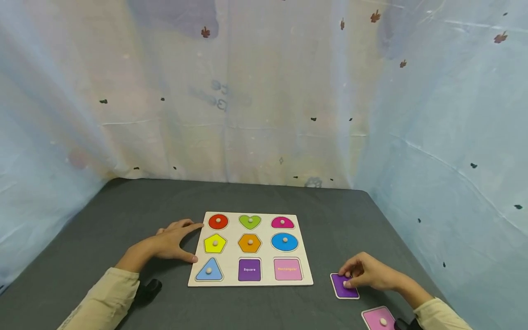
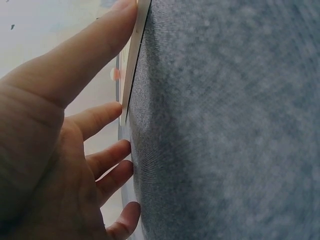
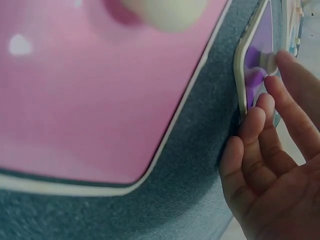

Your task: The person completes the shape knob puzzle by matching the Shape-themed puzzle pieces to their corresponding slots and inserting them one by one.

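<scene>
A pale wooden shape puzzle board (image 1: 264, 251) lies on the table in the head view. My left hand (image 1: 173, 241) is spread at its left side, thumb and index fingertip at the edge; the left wrist view shows the fingers (image 2: 100, 120) straight along that edge. To the right of the board, my right hand (image 1: 373, 271) pinches the pale knob of a purple square puzzle piece (image 1: 341, 289) between thumb and index finger. In the right wrist view the purple piece (image 3: 252, 65) stays close over the cloth, the other fingers near its rim.
A pink rectangular puzzle piece (image 1: 376, 317) with a knob lies near the front right, below my right wrist. Knobbed pieces such as the blue triangle (image 1: 209, 271) sit in the board; its "Square" (image 1: 249, 276) and "Rectangular" (image 1: 287, 276) recesses show printed labels. A curtain (image 1: 264, 91) hangs behind the grey table.
</scene>
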`<state>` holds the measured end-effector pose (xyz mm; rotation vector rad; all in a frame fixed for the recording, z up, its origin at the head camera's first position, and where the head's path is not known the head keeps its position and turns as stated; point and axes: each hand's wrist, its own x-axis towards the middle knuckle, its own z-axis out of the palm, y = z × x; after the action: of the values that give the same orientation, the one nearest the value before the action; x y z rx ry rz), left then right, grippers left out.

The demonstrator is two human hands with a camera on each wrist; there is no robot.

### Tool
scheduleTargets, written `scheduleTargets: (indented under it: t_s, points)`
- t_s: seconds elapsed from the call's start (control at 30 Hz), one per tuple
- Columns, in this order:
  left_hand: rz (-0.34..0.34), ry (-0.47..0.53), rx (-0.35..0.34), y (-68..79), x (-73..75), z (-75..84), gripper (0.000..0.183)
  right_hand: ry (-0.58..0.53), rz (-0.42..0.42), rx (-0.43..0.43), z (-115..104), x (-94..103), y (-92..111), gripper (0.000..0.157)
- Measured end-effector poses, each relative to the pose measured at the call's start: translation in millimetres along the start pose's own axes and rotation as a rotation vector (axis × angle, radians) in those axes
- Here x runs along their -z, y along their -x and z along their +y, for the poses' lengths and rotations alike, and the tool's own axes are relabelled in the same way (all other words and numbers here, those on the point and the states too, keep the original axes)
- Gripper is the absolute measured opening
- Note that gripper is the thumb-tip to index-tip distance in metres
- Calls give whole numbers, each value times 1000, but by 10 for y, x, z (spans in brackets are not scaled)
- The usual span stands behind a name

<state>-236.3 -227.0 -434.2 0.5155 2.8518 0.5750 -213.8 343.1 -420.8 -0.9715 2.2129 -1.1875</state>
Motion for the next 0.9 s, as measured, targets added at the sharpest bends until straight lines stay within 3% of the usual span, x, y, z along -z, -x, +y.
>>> scheduleTargets:
  t_s: [0.9]
  points:
    - [-14, 16, 13, -6, 3, -9, 106, -37, -48, 84, 1, -11, -26, 10]
